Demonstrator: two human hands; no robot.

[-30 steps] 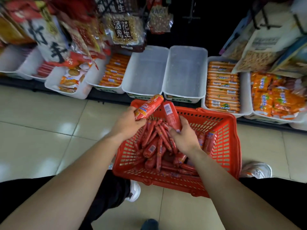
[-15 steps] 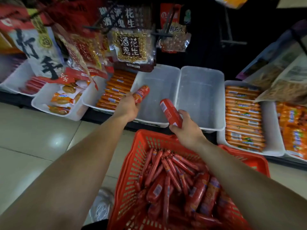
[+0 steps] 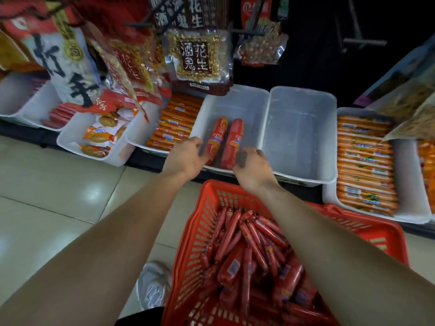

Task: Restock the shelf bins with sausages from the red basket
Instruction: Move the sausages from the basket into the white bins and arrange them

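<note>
While grips (image 3: 186, 156) (image 3: 251, 165) flank them, sausages (image 3: 223, 142) lie binned.

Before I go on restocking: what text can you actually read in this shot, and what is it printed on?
"酒鬼花生": dark label on the hanging peanut bag.
"酒 花生", partly cut off: dark header card above it.
"手": large black character on the white hanging bag; the one above is cropped.
Labels on the two sausages in the bin, the basket sausages and the orange packs: too blurred.

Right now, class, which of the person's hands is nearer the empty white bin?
Right. The right hand sits beside the empty white bin, by its left wall; the left hand lies further left, beyond two red sausages.
</note>
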